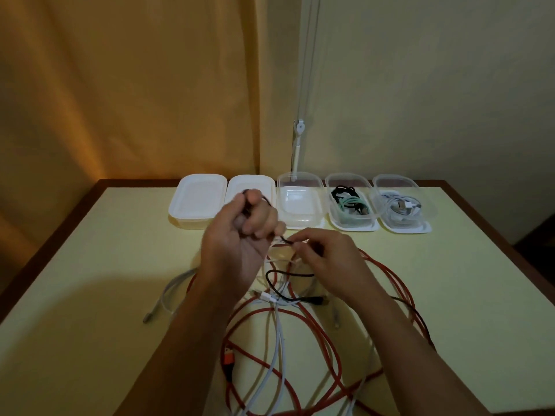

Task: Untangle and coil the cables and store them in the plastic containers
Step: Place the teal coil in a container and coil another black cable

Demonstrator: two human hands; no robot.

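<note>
A tangle of cables lies on the pale table (90, 265): a long red cable (399, 283), white cables (277, 334) and a thin black cable (288, 273). My left hand (243, 235) is raised with its fingers curled round loops of the black cable. My right hand (324, 256) pinches the same black cable just to its right, above the tangle. Along the far edge stand several plastic containers: two closed with white lids (196, 199), one open (300, 205), one holding black and green cables (350, 202), one holding white cables (401, 205).
A grey cable (171, 292) lies apart at the left of the tangle. An orange plug (228, 355) sits at the near end of the red cable. A yellow curtain and a wall stand behind the table. The table's wooden rim runs along both sides.
</note>
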